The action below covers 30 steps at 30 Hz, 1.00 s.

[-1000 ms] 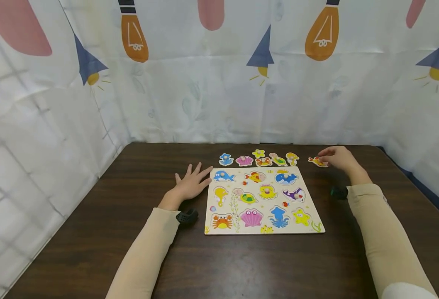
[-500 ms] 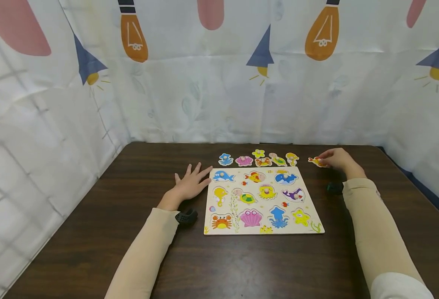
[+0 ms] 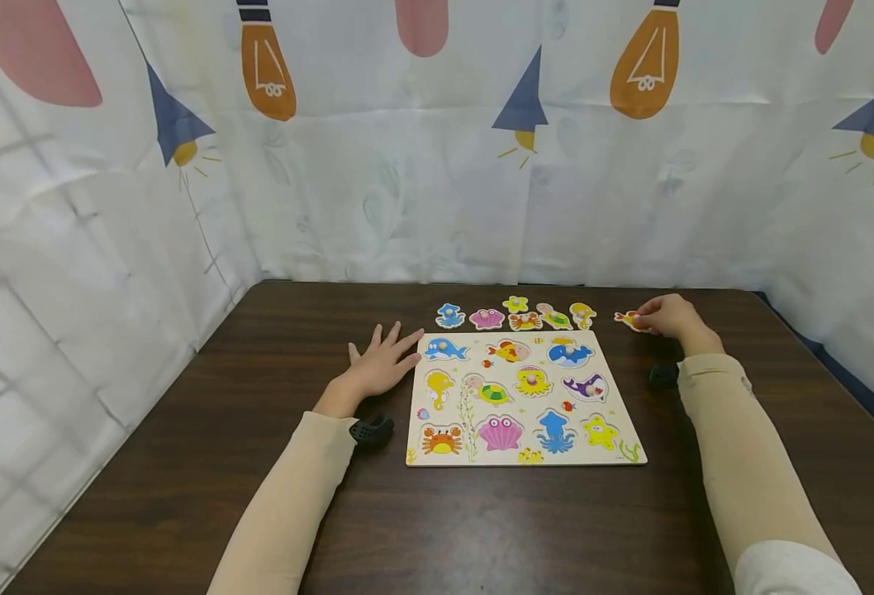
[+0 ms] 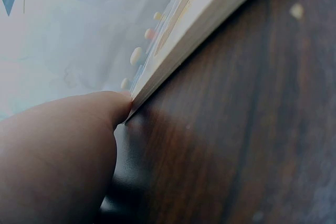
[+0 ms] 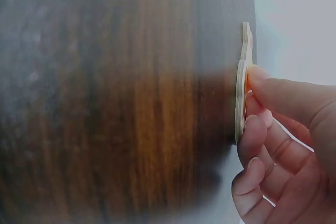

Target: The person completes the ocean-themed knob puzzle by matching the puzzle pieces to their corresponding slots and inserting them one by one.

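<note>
My right hand (image 3: 676, 318) pinches a red-and-yellow fish puzzle piece (image 3: 628, 321) at the table's back right. In the right wrist view, thumb and fingertips meet at the face of the fish puzzle piece (image 5: 240, 98), its pale edge low over the wood; the other fingers curl below. My left hand (image 3: 379, 364) lies with fingers spread, its fingertips at the upper left edge of a wooden sea-animal puzzle board (image 3: 461, 459). The left wrist view has the thumb of the left hand (image 4: 63, 140) against the side of the puzzle board (image 4: 181, 59). Several knobbed pieces sit in the board.
Behind the board, loose pieces lie in a row: a blue one (image 3: 449, 316), a pink shell (image 3: 486, 319), a yellow star-like one (image 3: 515, 304), a crab (image 3: 524, 321), a turtle (image 3: 553, 316) and a yellow one (image 3: 581, 315). A printed curtain (image 3: 437, 207) hangs behind the dark table (image 3: 526, 529).
The right forearm has shifted left and the right hand has come slightly lower, its fingers settling on the fish puzzle piece. The left hand and the board have stayed put.
</note>
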Tool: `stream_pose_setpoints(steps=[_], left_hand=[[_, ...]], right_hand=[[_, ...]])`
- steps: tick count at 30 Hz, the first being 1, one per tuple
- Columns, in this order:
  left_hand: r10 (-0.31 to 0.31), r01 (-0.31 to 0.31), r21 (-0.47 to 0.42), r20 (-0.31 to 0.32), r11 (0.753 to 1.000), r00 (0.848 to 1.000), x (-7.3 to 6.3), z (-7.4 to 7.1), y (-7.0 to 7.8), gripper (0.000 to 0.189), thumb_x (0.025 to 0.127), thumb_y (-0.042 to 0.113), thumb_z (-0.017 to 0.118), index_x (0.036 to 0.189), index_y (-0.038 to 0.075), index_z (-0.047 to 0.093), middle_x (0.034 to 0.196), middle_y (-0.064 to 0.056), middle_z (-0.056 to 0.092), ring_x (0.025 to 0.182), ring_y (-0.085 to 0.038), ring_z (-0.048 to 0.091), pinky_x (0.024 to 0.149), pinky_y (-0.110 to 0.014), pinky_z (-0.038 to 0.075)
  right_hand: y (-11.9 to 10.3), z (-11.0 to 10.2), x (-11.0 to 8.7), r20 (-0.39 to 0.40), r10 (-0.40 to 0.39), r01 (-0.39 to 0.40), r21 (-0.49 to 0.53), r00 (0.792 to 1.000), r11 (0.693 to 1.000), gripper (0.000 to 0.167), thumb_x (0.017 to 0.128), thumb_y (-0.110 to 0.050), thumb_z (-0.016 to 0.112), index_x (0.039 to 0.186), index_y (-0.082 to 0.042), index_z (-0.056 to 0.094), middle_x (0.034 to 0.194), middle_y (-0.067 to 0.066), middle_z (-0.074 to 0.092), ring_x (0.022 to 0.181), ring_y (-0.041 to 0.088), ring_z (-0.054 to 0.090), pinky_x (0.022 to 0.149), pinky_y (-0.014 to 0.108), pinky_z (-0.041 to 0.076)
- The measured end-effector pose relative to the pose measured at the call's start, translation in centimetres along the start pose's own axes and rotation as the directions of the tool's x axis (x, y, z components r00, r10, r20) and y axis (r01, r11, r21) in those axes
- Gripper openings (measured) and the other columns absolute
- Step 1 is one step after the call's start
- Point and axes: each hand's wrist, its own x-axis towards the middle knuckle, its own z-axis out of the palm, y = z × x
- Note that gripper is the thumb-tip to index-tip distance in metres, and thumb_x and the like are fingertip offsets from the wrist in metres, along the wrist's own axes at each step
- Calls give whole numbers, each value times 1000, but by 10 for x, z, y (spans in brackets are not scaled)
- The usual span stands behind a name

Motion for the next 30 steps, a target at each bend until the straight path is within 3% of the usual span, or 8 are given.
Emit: stream_pose_setpoints(steps=[6,14,21,30], left_hand=[[-1,1,7,3,1000,1000,1,1,-1,62,110,49,40,166,28,24,171,-17,5,154,-46,-5,108,-80,-8],[1,-1,7,5,1000,1000,3,5,-2,62,110,50,40,165,29,24,171,-16,6,154,-46,-5,107,-80,-8],[-5,5,11,1,1000,1000,4,4,-2,62,109,50,40,165,29,25,171,-16,6,154,-45,-5,108,-80,-8],[-9,9,6,-1,1000,1000,0,2,-1,61,110,49,40,165,28,25,171,-16,6,154,-45,-5,108,-80,-7]], right_hand=[[-1,2,-2,-17,-3,3,-39,1000,999,29,99,-13,63,110,14,65,79,7,65,73,20,58,66,33,47],[-3,7,-9,-43,-28,22,-127,999,992,31,102,-13,59,111,16,63,101,27,63,91,39,55,79,48,47],[-11,4,-15,-74,-83,70,-167,994,983,30,105,-14,55,112,15,60,108,32,61,95,43,55,82,56,47],[-24,0,-24,-43,-143,131,-203,989,970,35,110,-14,46,123,18,51,110,34,57,90,41,55,79,54,47]])
